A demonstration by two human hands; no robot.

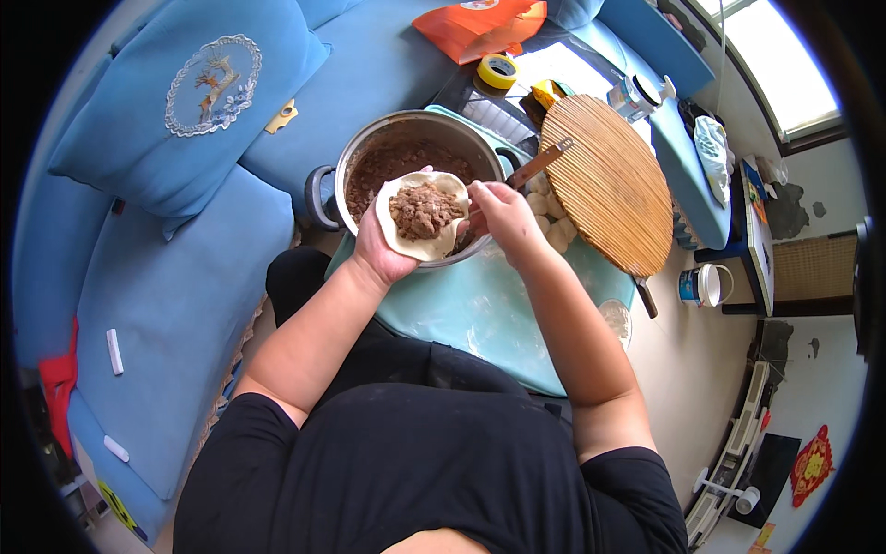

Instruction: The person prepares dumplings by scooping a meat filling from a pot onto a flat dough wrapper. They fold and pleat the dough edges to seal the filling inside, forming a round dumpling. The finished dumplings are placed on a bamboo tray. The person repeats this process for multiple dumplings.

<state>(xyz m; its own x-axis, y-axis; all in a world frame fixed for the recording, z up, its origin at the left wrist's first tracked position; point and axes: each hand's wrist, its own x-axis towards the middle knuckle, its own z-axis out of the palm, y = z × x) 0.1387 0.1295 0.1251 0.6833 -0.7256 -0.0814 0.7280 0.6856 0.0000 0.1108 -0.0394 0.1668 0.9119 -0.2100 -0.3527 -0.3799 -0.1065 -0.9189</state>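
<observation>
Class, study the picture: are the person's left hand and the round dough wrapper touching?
Touching. The head view shows it: the left hand cups the dough wrapper from below, its palm against the wrapper's left edge with no gap.

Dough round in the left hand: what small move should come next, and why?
Probably fold in and pinch the right edge of the dough round with the right hand. The filling is heaped in the middle, the edge is open and mostly bare, and the right hand is close beside it while the left hand supports the round.
</observation>
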